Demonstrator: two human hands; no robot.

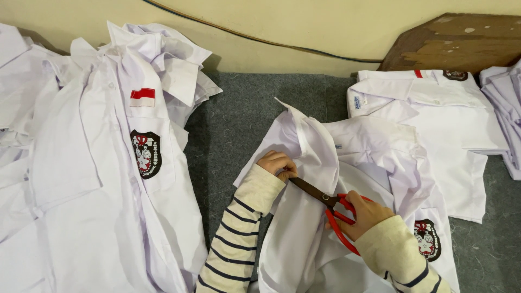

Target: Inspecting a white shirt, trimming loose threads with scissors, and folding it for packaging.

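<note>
A white shirt [304, 217] is spread rumpled on the grey felt surface [239, 130], directly under both hands, with a fold of its cloth raised between them. That fold is pinched by the left hand [278, 164], whose fingers are curled tight around the fabric edge. A pair of red-handled scissors [331, 209] is gripped by the right hand [362, 214], fingers passed through the loops; the dark blades are pointed toward the left hand and their tips are met by the pinched cloth just beside it. A dark round badge [427, 239] on the same shirt is seen just right of the right wrist. A heap of white shirts [97, 163] is piled well left of the left hand, and a folded shirt [434, 114] is laid beyond the right hand, below a worn wooden board [456, 43].
</note>
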